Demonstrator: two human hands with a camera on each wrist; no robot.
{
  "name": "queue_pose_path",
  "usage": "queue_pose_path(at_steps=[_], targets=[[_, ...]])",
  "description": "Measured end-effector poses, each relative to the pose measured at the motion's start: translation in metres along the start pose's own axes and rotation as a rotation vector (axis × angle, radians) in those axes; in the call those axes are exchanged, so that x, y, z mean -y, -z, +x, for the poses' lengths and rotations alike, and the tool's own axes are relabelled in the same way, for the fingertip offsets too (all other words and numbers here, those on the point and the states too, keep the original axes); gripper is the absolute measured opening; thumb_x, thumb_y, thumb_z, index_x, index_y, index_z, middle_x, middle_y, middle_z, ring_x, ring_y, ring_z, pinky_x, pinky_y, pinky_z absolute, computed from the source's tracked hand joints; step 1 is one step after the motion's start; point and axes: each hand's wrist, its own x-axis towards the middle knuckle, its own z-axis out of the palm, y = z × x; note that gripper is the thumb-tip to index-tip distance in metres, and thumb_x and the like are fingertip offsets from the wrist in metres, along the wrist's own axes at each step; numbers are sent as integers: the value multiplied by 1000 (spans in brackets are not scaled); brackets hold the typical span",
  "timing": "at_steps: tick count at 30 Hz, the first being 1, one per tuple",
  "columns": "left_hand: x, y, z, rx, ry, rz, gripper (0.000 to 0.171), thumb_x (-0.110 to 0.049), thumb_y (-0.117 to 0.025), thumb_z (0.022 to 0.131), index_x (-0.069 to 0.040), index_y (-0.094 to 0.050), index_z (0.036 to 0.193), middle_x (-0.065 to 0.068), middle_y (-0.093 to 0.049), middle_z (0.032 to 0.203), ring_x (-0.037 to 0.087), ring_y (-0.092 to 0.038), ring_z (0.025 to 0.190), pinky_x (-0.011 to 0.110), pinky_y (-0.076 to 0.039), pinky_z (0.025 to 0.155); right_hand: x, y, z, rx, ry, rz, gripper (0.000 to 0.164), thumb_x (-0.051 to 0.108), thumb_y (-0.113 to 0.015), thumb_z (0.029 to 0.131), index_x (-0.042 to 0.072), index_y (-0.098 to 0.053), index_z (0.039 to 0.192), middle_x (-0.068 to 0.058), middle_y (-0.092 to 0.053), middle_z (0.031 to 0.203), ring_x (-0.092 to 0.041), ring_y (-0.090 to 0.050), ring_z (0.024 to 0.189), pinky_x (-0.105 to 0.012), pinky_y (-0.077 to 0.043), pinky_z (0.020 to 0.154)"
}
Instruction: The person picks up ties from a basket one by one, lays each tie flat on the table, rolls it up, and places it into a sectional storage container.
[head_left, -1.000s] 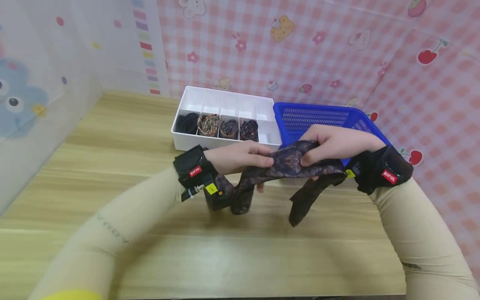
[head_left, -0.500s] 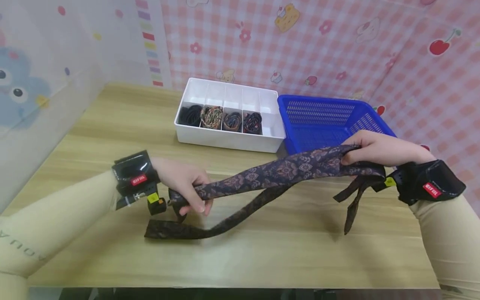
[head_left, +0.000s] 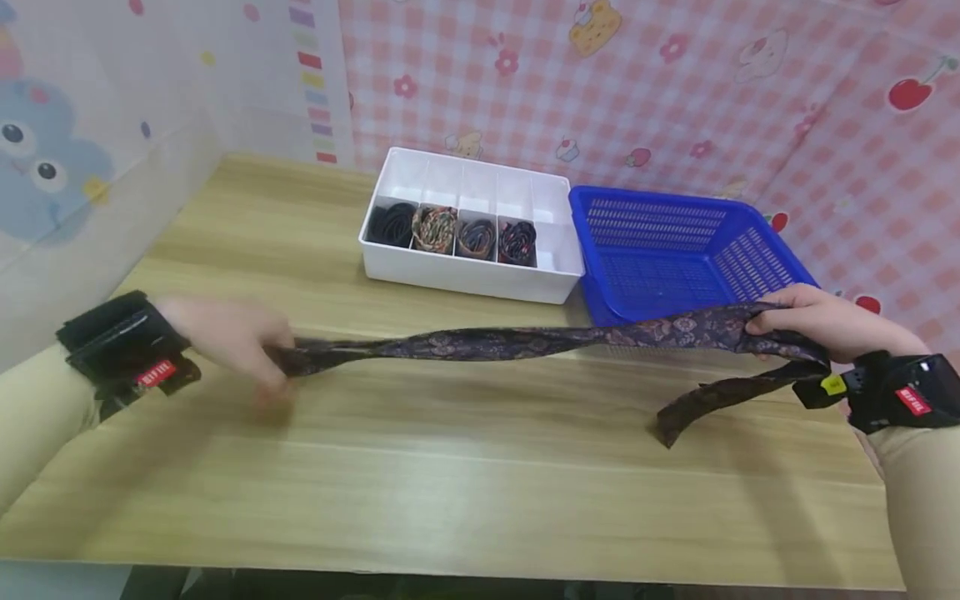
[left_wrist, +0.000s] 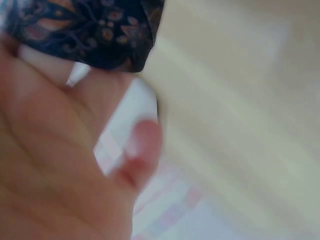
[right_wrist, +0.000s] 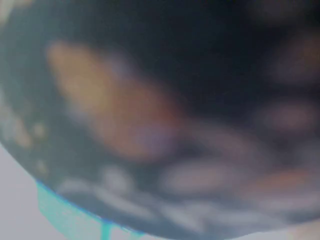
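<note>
A dark necktie (head_left: 495, 343) with a floral pattern stretches sideways above the table in the head view. Near its right part, my right hand (head_left: 810, 321) grips it between thumb and fingers, and a loose tail hangs below that hand. My left hand (head_left: 228, 337), blurred, is at the tie's left end. In the left wrist view the patterned cloth (left_wrist: 95, 32) lies across the fingers of the left hand (left_wrist: 55, 145), while the thumb stands apart from it. Blurred dark cloth (right_wrist: 150, 100) fills most of the right wrist view.
A white divided box (head_left: 472, 277) stands at the back, with several rolled ties (head_left: 435, 231) in its front compartments. Right beside it is a blue plastic basket (head_left: 652, 283), partly overlapped by the tie. Patterned sheets (head_left: 465, 75) line the walls behind the wooden table (head_left: 450, 492).
My hands have moved apart, the left one leftward and the right one rightward. The tie, bunched between them earlier, is now drawn out lengthwise.
</note>
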Motion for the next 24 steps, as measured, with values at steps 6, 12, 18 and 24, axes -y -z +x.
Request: queue_pose_path(at_steps=[6, 12, 18, 24], targets=[[-2, -4, -8, -491, 236, 529, 31, -33, -68, 81, -6, -69, 95, 12, -69, 85, 34, -62, 83, 62, -30, 92, 2, -30, 7, 51, -8, -128, 34, 5, -57, 94, 3, -42, 64, 11, -32, 60, -5, -31, 49, -26, -34, 44], [21, -36, 2, -647, 152, 262, 54, -40, -66, 90, 4, -61, 121, 24, -64, 112, 38, -62, 96, 57, -47, 85, -7, -65, 16, 89, -30, -176, 29, 10, -60, 92, 8, -51, 64, 11, -41, 58, -2, -36, 48, -22, -36, 45], [32, -48, 16, -722, 189, 89, 39, -28, -68, 90, 0, -62, 115, 20, -64, 108, 36, -62, 94, 56, -49, 81, -20, -89, 22, 166, -80, -178, 22, 13, -61, 91, 10, -58, 70, 9, -48, 59, -2, -42, 48, -21, -39, 47], [50, -42, 24, -677, 362, 97, 35, -24, -62, 91, 8, -61, 103, 19, -62, 84, 31, -58, 71, 46, -49, 62, -21, -97, 23, 143, -82, -210, 28, 15, -61, 91, 14, -50, 65, 10, -40, 58, -2, -36, 48, -20, -33, 47]])
